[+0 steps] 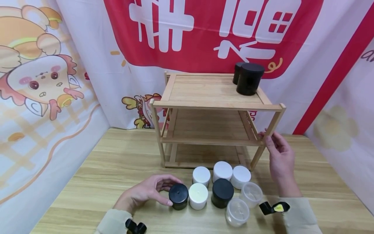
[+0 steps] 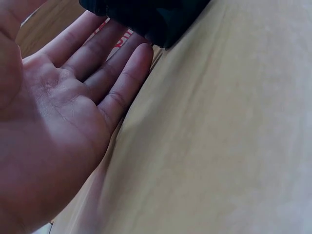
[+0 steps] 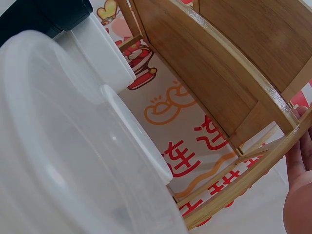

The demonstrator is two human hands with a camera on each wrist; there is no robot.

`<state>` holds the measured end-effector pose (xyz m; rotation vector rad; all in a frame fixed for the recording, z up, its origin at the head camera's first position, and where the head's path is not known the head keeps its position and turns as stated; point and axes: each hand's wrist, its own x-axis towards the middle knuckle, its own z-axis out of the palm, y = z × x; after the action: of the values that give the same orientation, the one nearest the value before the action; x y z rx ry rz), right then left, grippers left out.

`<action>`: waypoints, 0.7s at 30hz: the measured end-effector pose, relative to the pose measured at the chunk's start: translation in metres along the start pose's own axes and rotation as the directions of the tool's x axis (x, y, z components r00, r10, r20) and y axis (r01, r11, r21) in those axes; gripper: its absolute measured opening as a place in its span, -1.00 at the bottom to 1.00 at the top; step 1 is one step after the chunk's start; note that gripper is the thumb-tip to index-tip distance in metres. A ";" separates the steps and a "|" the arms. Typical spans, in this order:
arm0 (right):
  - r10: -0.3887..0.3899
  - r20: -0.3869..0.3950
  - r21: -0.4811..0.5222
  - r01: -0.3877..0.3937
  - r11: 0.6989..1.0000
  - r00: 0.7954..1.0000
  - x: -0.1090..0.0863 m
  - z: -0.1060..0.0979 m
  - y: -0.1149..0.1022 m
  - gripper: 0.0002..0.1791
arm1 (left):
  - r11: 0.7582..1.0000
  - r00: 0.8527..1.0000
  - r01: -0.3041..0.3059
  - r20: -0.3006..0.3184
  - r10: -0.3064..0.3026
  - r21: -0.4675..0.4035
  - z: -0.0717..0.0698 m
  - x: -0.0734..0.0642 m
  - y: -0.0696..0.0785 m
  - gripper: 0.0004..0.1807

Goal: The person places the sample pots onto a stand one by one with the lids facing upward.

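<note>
My left hand (image 1: 152, 191) holds a black lidded jar (image 1: 178, 196) on the table, thumb at its near side and index finger behind. In the left wrist view, the fingers (image 2: 117, 97) reach to the dark jar at the top edge. My right hand (image 1: 281, 156) grips the front right post of a three-tier wooden shelf (image 1: 211, 105), its thumb in front. In the right wrist view, part of this hand (image 3: 300, 195) shows at the right edge. Two black jars, the nearer one large (image 1: 249, 79), stand on the top tier at the right.
Before the shelf stand several white jars (image 1: 201, 175), one with a cream-toned lid (image 1: 198, 196), another black jar (image 1: 222, 193) and two clear tubs (image 1: 237, 212). Printed cloth (image 1: 96, 58) hangs behind and at both sides of the table (image 1: 117, 159).
</note>
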<state>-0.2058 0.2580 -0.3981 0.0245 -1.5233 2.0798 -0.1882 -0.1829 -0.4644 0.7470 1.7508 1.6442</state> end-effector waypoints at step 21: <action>0.047 -0.003 -0.028 -0.047 0.999 0.999 -0.003 0.000 -0.007 -0.55 | 1.000 1.000 -0.001 -0.031 0.002 0.028 0.002 -0.001 0.000 -0.30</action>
<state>-0.2008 0.2578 -0.3930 -0.0240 -1.5660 2.0936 -0.1864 -0.1826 -0.4641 0.7396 1.7991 1.6433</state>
